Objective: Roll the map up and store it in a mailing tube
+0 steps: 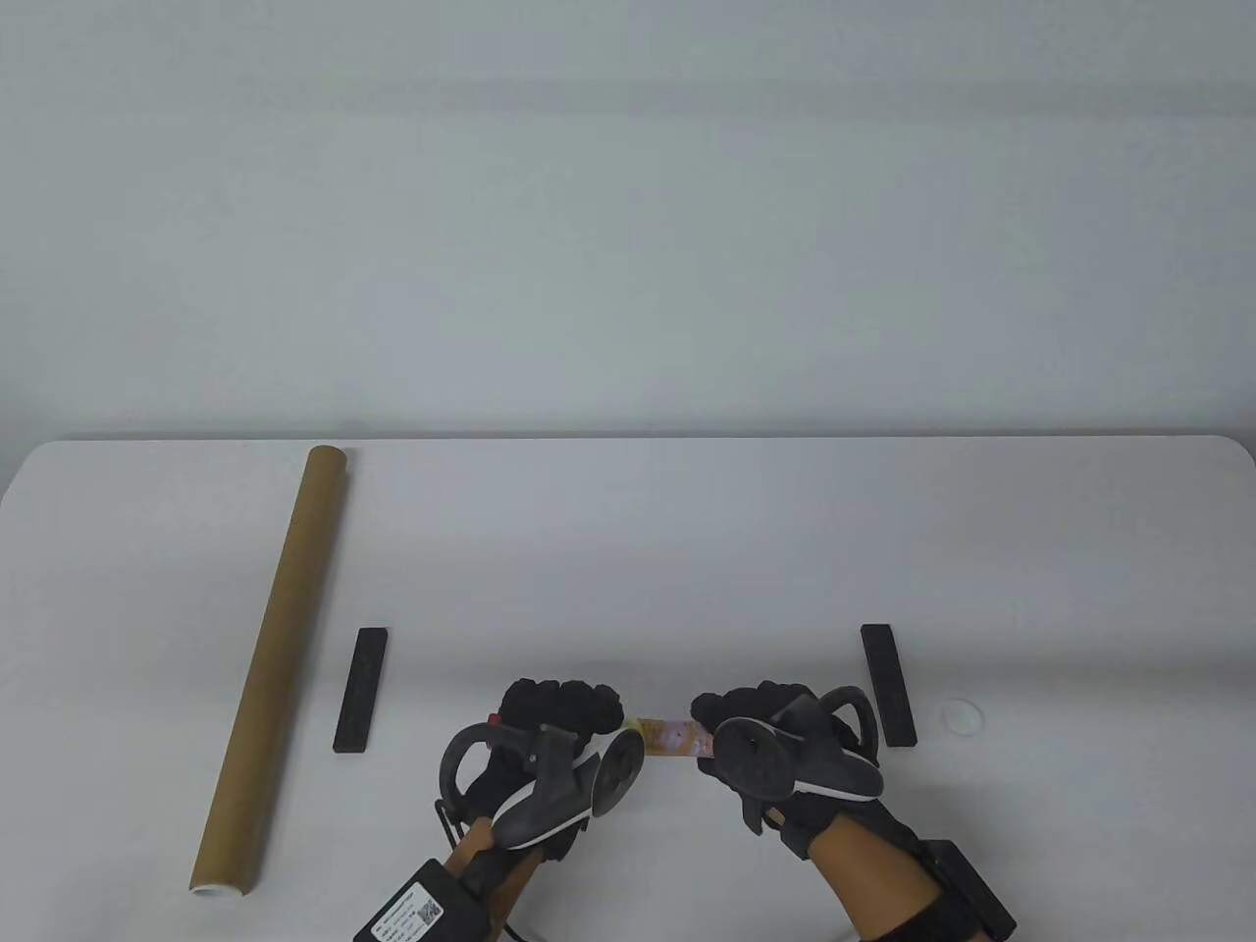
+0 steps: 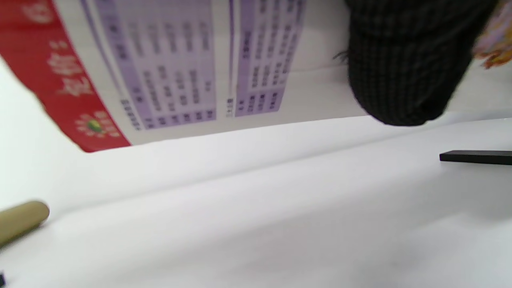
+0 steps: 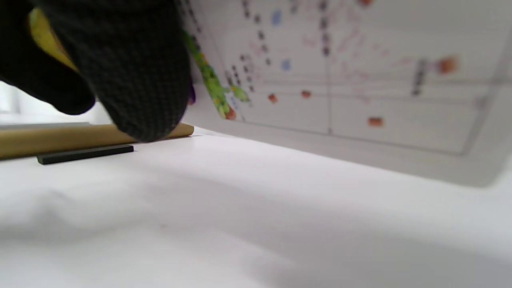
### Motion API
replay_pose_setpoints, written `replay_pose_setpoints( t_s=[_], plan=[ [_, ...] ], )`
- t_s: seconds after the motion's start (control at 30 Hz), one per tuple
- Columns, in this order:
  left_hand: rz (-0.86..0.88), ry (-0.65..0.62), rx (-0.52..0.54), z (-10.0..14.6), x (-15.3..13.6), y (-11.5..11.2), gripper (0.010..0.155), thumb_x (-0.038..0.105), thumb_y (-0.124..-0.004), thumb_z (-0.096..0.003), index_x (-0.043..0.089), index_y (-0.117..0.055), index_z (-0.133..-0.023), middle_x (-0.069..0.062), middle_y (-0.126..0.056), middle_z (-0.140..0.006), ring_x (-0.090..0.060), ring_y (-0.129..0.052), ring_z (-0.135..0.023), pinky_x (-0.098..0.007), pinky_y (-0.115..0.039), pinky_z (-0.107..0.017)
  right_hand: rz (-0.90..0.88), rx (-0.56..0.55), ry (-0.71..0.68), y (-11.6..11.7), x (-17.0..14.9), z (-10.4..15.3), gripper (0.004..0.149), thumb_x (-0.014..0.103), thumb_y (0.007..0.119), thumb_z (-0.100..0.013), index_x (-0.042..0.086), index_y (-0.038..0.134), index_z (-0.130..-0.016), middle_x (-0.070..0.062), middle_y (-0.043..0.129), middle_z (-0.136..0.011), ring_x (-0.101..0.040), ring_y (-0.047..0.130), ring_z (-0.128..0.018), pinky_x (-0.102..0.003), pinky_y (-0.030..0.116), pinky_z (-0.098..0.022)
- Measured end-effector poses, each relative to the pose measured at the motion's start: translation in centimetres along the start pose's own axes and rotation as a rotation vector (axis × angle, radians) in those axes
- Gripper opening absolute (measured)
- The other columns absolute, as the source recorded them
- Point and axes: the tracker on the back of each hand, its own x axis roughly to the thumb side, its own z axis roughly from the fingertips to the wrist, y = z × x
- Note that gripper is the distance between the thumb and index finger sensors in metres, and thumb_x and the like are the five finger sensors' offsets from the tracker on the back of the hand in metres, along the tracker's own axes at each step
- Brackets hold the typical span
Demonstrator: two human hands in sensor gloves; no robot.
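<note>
I hold one rolled map [image 1: 670,736] just above the table [image 1: 628,549] near its front edge, my left hand [image 1: 554,721] curled round one end and my right hand [image 1: 760,726] round the other. One brown mailing tube [image 1: 275,662] lies far left. Two black bars [image 1: 360,689] [image 1: 888,684] flank my hands; one white cap [image 1: 962,714] sits right.

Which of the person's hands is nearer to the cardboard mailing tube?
Left. The left hand grips the rolled map on the side toward the mailing tube, which lies along the table's left; the right hand is farther off.
</note>
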Motion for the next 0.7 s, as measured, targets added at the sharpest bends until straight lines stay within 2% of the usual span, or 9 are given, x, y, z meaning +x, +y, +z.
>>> replay_pose_setpoints(
  t_s=[0.1,0.27,0.37,0.5,0.67,0.7],
  plan=[
    [0.003,-0.005,0.019,0.1,0.0,0.0,0.056,0.065,-0.095,-0.0269,0.041,-0.086,-0.077,0.009,-0.097,-0.062,-0.014,-0.104,-0.055,-0.038,-0.080,-0.063,-0.034,0.022,0.001,0.1,-0.3,-0.1,0.056,0.041,0.099,-0.041,0.011,0.088,-0.087,-0.003,0.096,-0.062,-0.027,0.101,-0.047,-0.056,0.079,-0.049],
    [0.048,0.007,-0.074,-0.2,-0.2,0.1,0.048,0.065,-0.096,-0.0278,0.042,-0.089,-0.070,0.010,-0.098,-0.056,-0.014,-0.103,-0.049,-0.037,-0.081,-0.061,0.027,-0.013,-0.020,0.2,0.2,0.1,0.059,0.041,0.098,-0.042,0.010,0.085,-0.091,-0.005,0.094,-0.067,-0.030,0.100,-0.053,-0.058,0.076,-0.053],
    [0.125,0.028,-0.155,-0.5,-0.7,-0.3,0.048,0.065,-0.096,-0.0281,0.041,-0.089,-0.069,0.010,-0.098,-0.055,-0.014,-0.104,-0.048,-0.037,-0.081,-0.061,0.146,-0.069,-0.033,-0.1,1.0,0.4,0.063,0.042,0.098,-0.042,0.011,0.082,-0.095,-0.006,0.092,-0.072,-0.032,0.097,-0.059,-0.060,0.073,-0.056],
    [0.252,0.052,-0.289,-0.9,-1.3,-0.8,0.048,0.064,-0.096,-0.0287,0.041,-0.089,-0.070,0.009,-0.098,-0.055,-0.014,-0.103,-0.048,-0.037,-0.081,-0.061,0.230,-0.120,-0.051,-0.3,1.5,0.6,0.065,0.043,0.098,-0.041,0.012,0.081,-0.096,-0.005,0.092,-0.072,-0.031,0.097,-0.060,-0.059,0.073,-0.058],
    [0.262,0.038,-0.306,-0.9,-1.2,-0.9,0.049,0.065,-0.096,-0.0288,0.040,-0.089,-0.071,0.009,-0.098,-0.056,-0.014,-0.104,-0.049,-0.037,-0.081,-0.061,0.230,-0.088,-0.048,-0.4,1.4,0.5,0.060,0.042,0.100,-0.040,0.012,0.086,-0.090,-0.002,0.095,-0.065,-0.027,0.100,-0.051,-0.056,0.078,-0.053],
    [0.247,0.039,-0.274,-0.8,-1.1,-0.8,0.050,0.065,-0.096,-0.0287,0.040,-0.089,-0.072,0.009,-0.098,-0.057,-0.014,-0.104,-0.050,-0.037,-0.080,-0.061,0.226,-0.089,-0.045,-0.4,1.4,0.5,0.059,0.042,0.100,-0.040,0.012,0.086,-0.089,-0.002,0.095,-0.064,-0.027,0.100,-0.050,-0.056,0.078,-0.053]
  ],
)
